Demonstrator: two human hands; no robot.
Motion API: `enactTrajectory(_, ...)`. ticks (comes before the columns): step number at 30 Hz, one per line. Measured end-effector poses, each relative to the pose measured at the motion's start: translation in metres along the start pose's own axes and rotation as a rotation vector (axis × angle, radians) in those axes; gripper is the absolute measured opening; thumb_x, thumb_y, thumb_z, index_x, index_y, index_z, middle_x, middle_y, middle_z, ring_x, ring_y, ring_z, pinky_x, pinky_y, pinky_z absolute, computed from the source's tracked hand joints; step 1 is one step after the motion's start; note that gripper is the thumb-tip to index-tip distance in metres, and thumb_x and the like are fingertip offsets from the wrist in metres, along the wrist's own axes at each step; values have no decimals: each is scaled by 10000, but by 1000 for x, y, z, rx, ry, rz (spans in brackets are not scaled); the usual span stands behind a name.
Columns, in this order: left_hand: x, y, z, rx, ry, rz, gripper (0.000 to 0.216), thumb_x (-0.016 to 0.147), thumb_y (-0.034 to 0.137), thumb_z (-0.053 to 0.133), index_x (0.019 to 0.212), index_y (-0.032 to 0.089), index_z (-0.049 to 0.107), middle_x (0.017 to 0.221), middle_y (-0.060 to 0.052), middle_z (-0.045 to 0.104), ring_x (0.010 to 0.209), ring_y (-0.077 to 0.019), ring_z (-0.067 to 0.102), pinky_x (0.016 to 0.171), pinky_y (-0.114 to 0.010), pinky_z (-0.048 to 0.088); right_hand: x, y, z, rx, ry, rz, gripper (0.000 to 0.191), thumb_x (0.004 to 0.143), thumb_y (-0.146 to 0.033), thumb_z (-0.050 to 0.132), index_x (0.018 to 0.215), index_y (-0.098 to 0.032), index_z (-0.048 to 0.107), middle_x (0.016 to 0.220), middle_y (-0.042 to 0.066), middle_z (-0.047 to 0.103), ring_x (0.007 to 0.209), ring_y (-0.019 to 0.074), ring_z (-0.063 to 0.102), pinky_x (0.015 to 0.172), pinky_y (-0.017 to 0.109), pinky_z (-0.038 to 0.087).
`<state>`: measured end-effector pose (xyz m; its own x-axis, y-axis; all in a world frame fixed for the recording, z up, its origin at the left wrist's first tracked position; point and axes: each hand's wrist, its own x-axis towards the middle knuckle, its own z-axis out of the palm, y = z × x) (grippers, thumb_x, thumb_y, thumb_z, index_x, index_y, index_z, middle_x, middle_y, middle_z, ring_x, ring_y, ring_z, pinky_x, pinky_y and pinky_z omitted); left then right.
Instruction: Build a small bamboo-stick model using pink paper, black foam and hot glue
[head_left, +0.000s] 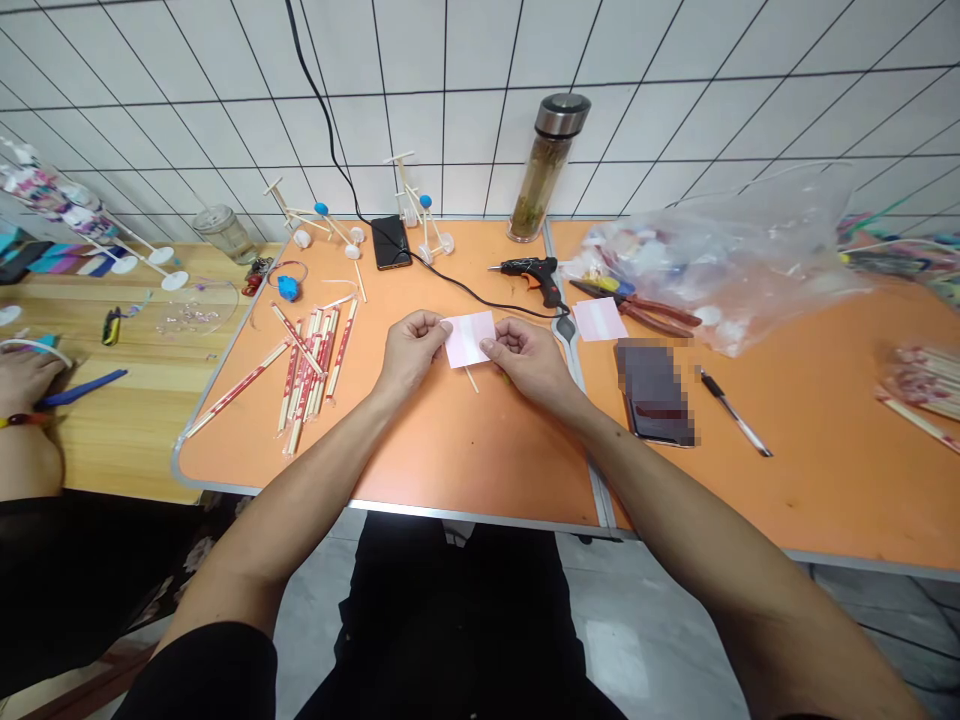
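Between my hands is a small pale pink paper sheet (470,340) with a lighter band down its middle. My left hand (411,352) pinches its left edge, and my right hand (531,362) pinches the right edge. Below the sheet a thin wooden stick (472,381) lies on the orange table. A second pink sheet (600,320) rests to the right of my right hand, near pliers with red handles (660,312). Behind my hands lies a black glue gun (534,275) with its cord. Wrapped chopsticks (309,365) are piled left of my left hand.
Two stick models with white wheels (315,220) stand at the back, beside a black phone (391,243). A tall tea bottle (546,170) is against the tiled wall. Rightward are a plastic bag (720,255), a blurred phone (656,392) and a pen (733,412). Another person's hand (30,378) is far left.
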<state>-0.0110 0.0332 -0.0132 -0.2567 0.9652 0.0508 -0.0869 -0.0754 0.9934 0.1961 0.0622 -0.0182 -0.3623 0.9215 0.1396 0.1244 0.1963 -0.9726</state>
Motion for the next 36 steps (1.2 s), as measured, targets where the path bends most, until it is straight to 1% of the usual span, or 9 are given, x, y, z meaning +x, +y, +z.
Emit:
enactTrajectory(11, 0, 2, -1, -24, 19, 3, 153, 794, 298, 831, 759, 202, 717, 589, 28, 602, 517, -104, 493, 512, -249, 329, 1, 2, 1, 18, 1, 19, 305, 852, -499, 803, 891, -230, 663, 769, -21, 606, 692, 156, 527, 625, 309, 382)
enactTrajectory(18, -1, 4, -1, -22, 29, -19, 145, 803, 288, 817, 752, 207, 709, 593, 20, 606, 530, -109, 489, 522, -251, 336, 0, -2, 0, 6, 7, 23, 302, 862, -496, 809, 874, -237, 653, 738, -26, 601, 671, 155, 534, 608, 304, 380)
enactTrajectory(23, 4, 9, -5, -41, 91, -52, 136, 806, 272, 796, 742, 208, 694, 588, 22, 600, 511, -104, 489, 509, -244, 344, 0, -2, -1, 35, 22, 37, 262, 870, -460, 792, 940, -233, 681, 758, -19, 628, 650, 163, 560, 630, 324, 431)
enactTrajectory(25, 9, 12, -10, -46, 151, -46, 117, 803, 249, 783, 743, 207, 692, 615, 21, 618, 502, -95, 491, 500, -238, 340, -2, -3, -3, -53, 59, 17, 191, 906, -403, 750, 967, -228, 706, 797, -1, 660, 694, 179, 590, 672, 339, 454)
enactTrajectory(28, 18, 14, -19, -37, 235, -59, 88, 795, 200, 749, 734, 200, 686, 648, 19, 645, 483, -84, 489, 482, -231, 318, -7, -7, -4, -356, 49, -63, 105, 977, -313, 684, 978, -223, 739, 871, 35, 736, 805, 211, 645, 741, 356, 444)
enactTrajectory(30, 22, 15, -24, -24, 271, -72, 95, 790, 173, 730, 715, 194, 676, 642, 18, 643, 469, -81, 485, 470, -228, 299, -12, -11, -1, -608, -26, -114, 121, 1023, -273, 648, 964, -222, 740, 934, 55, 777, 870, 230, 666, 749, 363, 400)
enactTrajectory(32, 24, 16, -27, -7, 285, -83, 108, 790, 160, 721, 700, 190, 669, 632, 16, 640, 460, -80, 483, 463, -225, 288, -18, -15, 4, -820, -110, -125, 145, 1055, -288, 648, 964, -219, 737, 1021, 73, 800, 909, 244, 674, 731, 367, 350)
enactTrajectory(34, 25, 15, -28, 6, 276, -96, 107, 791, 156, 724, 703, 189, 674, 635, 12, 648, 462, -81, 489, 458, -221, 290, -23, -20, 10, -961, -178, -107, 156, 1072, -330, 670, 998, -214, 743, 1108, 93, 804, 940, 257, 685, 714, 371, 321)
enactTrajectory(36, 25, 13, -29, 14, 249, -119, 107, 795, 157, 734, 707, 189, 683, 635, 8, 653, 466, -84, 498, 455, -218, 302, -28, -23, 15, -1048, -228, -86, 156, 1089, -323, 663, 1033, -206, 750, 1153, 108, 798, 968, 271, 698, 703, 378, 309)
